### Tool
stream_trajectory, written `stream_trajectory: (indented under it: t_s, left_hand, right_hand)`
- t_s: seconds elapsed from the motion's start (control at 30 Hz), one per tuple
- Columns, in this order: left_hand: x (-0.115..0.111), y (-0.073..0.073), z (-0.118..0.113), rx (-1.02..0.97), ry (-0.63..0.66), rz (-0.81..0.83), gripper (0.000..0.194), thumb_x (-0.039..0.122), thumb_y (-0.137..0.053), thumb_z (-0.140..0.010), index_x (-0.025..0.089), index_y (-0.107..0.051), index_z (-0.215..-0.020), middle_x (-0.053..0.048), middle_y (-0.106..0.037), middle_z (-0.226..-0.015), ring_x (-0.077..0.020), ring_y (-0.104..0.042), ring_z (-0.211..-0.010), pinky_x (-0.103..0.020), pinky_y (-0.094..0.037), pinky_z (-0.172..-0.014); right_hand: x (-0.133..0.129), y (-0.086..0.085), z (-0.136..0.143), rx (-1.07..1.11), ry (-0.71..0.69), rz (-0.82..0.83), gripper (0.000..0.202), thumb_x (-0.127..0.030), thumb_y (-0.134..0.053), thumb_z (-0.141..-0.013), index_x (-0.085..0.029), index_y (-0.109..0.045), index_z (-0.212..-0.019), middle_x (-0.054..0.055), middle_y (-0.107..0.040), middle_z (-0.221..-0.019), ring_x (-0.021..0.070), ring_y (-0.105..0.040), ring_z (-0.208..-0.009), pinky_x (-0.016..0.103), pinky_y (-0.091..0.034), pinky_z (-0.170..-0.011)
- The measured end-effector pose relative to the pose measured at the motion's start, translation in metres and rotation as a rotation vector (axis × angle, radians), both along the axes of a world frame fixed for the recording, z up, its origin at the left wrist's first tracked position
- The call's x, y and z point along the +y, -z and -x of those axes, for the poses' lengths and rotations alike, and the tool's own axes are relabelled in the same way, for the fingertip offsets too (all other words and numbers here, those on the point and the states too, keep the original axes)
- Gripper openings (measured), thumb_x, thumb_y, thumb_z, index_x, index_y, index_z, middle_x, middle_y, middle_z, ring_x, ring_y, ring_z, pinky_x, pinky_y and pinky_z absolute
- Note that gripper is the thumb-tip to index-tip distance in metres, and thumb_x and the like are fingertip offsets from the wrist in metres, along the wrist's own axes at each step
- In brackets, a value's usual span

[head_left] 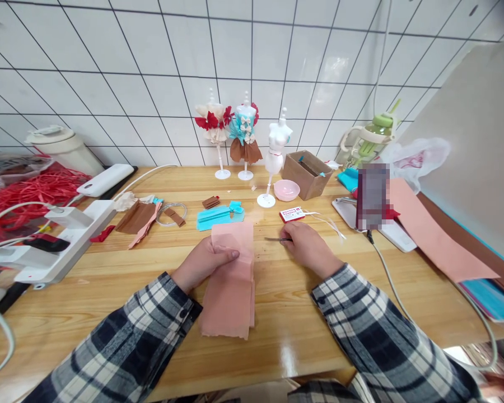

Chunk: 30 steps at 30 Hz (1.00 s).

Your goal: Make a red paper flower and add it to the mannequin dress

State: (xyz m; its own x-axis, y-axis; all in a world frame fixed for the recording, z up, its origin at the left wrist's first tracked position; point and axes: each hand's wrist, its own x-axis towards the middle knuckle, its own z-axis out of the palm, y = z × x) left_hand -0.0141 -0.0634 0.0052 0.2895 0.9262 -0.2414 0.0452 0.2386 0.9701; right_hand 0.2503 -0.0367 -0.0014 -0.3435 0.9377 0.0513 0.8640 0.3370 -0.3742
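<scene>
My left hand (pixel 205 258) is closed on a folded strip of pink crepe paper (pixel 229 302), the thumb pressing on its upper part. The strip hangs toward the front of the table in layers. My right hand (pixel 304 242) rests near the table surface, gripping a slim, pointed metal tool (pixel 273 239); its tip points left toward the paper, apart from it. The fingers hide the tool's other end. Just beyond the right hand lies a small red-and-white box (pixel 292 215) with white strings. Turquoise crepe paper pieces (pixel 214 218) lie behind the pink strip.
A bare white mini dress form (pixel 277 143) stands behind, beside two dressed ones (pixel 246 134). A pink bowl (pixel 286 190) and a cardboard box (pixel 306 173) are nearby. A power strip (pixel 79 240) and paper scraps (pixel 138 217) lie left; a phone (pixel 372 196) stands right with its cable.
</scene>
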Motion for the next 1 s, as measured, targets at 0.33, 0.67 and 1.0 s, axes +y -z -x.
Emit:
stream_trajectory:
  t_s: [0.33,0.67,1.0]
  left_hand:
    - [-0.002,-0.001,-0.001,-0.049,0.105,0.068,0.03,0.03,-0.078,-0.063,0.015,-0.067,-0.086,-0.004,-0.071,-0.08,-0.0181,-0.063,-0.068,-0.027,-0.049,-0.062]
    - [-0.003,-0.005,-0.003,0.027,0.125,0.05,0.027,0.032,-0.077,-0.064,0.013,-0.065,-0.077,0.0,-0.067,-0.071,-0.0133,-0.058,-0.063,-0.022,-0.045,-0.057]
    - [-0.003,-0.006,-0.002,0.041,0.159,0.041,0.026,0.034,-0.076,-0.065,0.012,-0.064,-0.07,-0.001,-0.066,-0.071,-0.0121,-0.056,-0.062,-0.021,-0.044,-0.055]
  right_hand:
    - [-0.019,-0.011,0.014,0.458,-0.115,0.401,0.045,-0.053,-0.032,-0.092,-0.019,-0.056,-0.076,-0.001,-0.055,-0.063,0.0125,-0.047,-0.06,0.024,-0.035,-0.059]
    - [-0.024,-0.014,0.023,0.239,-0.136,0.296,0.059,-0.054,-0.016,-0.095,-0.019,-0.058,-0.072,0.003,-0.062,-0.072,0.0143,-0.052,-0.066,0.026,-0.035,-0.066]
    - [-0.021,-0.009,0.021,0.216,-0.131,0.331,0.057,-0.052,-0.019,-0.096,-0.019,-0.056,-0.069,0.004,-0.064,-0.074,0.0149,-0.054,-0.069,0.027,-0.036,-0.068]
